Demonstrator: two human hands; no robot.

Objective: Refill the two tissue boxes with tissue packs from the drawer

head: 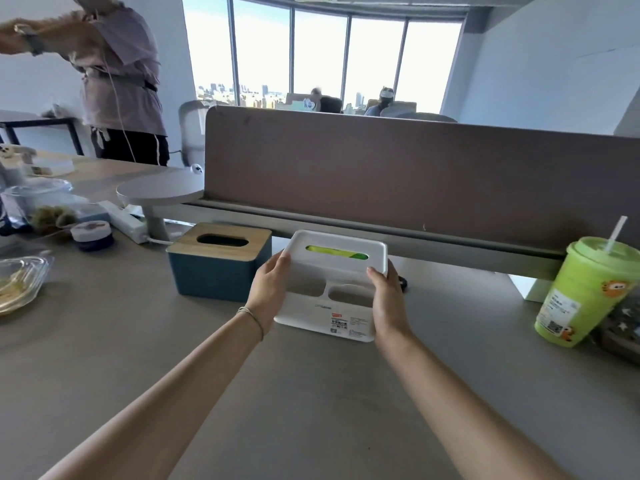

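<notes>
While bare desk (311, 393) lies open before us, our left hand (268, 289) and right hand (388, 299) grip the white box (332, 299) by its side edges, just beside the blue box (218, 268).

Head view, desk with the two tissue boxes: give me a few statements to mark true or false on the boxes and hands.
1. Both hands grip the white tissue box, left hand and right hand at its sides. True.
2. The blue tissue box has a white lid. False: its lid is wooden.
3. Green shows through the white box's slot. True.
4. The green cup stands between the two boxes. False: it stands far right, apart.
</notes>
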